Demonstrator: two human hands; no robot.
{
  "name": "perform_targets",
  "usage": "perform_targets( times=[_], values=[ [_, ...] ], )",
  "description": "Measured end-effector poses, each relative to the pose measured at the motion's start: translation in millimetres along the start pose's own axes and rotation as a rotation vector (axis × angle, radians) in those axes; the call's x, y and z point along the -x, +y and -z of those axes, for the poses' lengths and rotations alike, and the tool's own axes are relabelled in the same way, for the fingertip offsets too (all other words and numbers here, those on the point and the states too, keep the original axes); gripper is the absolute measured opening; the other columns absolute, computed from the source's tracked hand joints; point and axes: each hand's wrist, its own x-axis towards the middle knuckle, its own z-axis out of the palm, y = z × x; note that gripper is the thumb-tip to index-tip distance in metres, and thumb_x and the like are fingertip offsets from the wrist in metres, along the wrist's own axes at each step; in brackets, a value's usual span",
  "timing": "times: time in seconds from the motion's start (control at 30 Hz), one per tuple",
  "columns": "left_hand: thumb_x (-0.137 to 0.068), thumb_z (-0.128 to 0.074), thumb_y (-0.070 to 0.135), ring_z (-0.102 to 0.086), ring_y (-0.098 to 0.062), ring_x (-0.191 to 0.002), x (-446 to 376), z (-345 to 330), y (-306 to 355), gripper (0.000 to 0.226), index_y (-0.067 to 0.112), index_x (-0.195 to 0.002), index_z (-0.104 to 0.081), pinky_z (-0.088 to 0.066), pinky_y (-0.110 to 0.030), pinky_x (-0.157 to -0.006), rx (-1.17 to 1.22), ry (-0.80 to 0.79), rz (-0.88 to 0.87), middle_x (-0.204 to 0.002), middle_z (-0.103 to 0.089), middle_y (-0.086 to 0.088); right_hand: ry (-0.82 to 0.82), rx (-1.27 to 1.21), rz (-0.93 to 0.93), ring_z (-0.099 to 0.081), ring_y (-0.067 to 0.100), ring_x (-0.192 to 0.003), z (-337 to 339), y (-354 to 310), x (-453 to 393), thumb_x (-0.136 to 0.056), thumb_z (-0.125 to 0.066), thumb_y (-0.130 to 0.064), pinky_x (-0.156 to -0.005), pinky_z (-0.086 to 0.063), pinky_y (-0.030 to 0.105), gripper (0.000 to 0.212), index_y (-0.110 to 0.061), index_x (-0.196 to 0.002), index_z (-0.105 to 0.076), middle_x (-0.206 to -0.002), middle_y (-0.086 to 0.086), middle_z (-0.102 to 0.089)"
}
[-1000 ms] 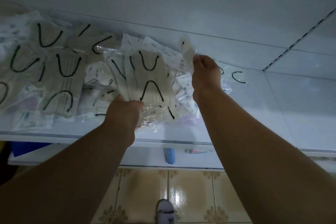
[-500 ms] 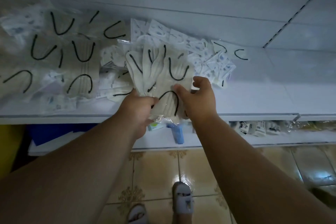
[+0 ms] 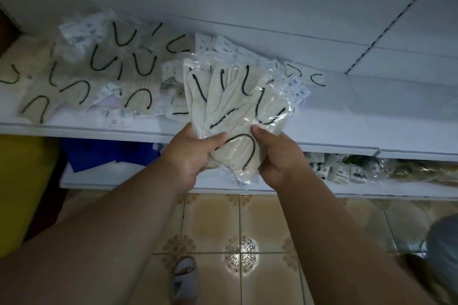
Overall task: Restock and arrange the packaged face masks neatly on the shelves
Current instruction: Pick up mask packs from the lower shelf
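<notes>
Both hands hold a fanned stack of packaged face masks (image 3: 235,106), beige with black ear loops in clear plastic, just in front of the white shelf (image 3: 74,129). My left hand (image 3: 193,153) grips the stack's lower left with the thumb on top. My right hand (image 3: 277,156) grips its lower right edge. More beige mask packs (image 3: 99,77) lie spread over the shelf's left part, and small white printed packs (image 3: 223,49) are piled behind the held stack.
A lower shelf (image 3: 371,188) carries small packaged goods at right and blue items (image 3: 109,153) at left. A yellow object (image 3: 22,188) stands at far left. Tiled floor below shows my slippered foot (image 3: 184,277). The shelf's right part (image 3: 384,106) is bare.
My right hand came back from the packs at the rear and took hold of the stack. Both hands drew the stack toward me, past the shelf's front edge.
</notes>
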Motion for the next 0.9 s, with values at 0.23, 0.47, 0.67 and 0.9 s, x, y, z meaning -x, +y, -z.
perform_targets(
  times=[0.23, 0.47, 0.67, 0.9],
  values=[
    [-0.095, -0.063, 0.013, -0.063, -0.016, -0.088, 125.9, 1.0, -8.6, 0.016, 0.017, -0.111, -0.065, -0.052, -0.022, -0.078, -0.037, 0.126, -0.06, -0.104, -0.069, -0.004, -0.007, 0.056, 0.05, -0.072, 0.031, -0.096, 23.1, -6.2, 120.2, -0.085, -0.073, 0.001, -0.084, -0.059, 0.047, 0.046, 0.003, -0.127, -0.057, -0.11, 0.019, -0.073],
    [-0.083, -0.08, 0.013, -0.071, -0.009, -0.086, 239.9, 0.9, -7.3, 0.024, 0.026, -0.1, -0.067, -0.054, -0.024, -0.076, -0.181, 0.215, -0.318, -0.094, -0.076, 0.005, -0.105, 0.178, 0.13, -0.073, 0.025, -0.093, 22.6, -16.7, 224.9, -0.089, -0.072, -0.007, -0.093, -0.056, 0.044, 0.024, -0.002, -0.112, -0.067, -0.105, 0.015, -0.075],
    [-0.079, -0.084, 0.029, -0.073, -0.013, -0.094, 290.0, 34.8, 27.3, 0.034, 0.027, -0.109, -0.068, -0.056, -0.034, -0.086, -0.126, 0.23, -0.367, -0.1, -0.077, 0.009, -0.243, 0.382, 0.199, -0.074, 0.031, -0.09, -34.2, -24.1, 278.6, -0.09, -0.069, -0.004, -0.082, -0.061, 0.043, 0.018, 0.0, -0.108, -0.067, -0.098, 0.018, -0.076],
    [-0.09, -0.069, 0.022, -0.072, -0.025, -0.099, 303.5, 116.9, 83.7, 0.015, 0.031, -0.102, -0.071, -0.057, -0.042, -0.085, 0.062, 0.242, -0.347, -0.1, -0.077, 0.003, -0.196, 0.449, 0.429, -0.075, 0.019, -0.085, -134.1, -15.1, 299.5, -0.095, -0.062, -0.005, -0.077, -0.06, 0.037, 0.016, -0.016, -0.106, -0.066, -0.087, 0.0, -0.078]
  ],
)
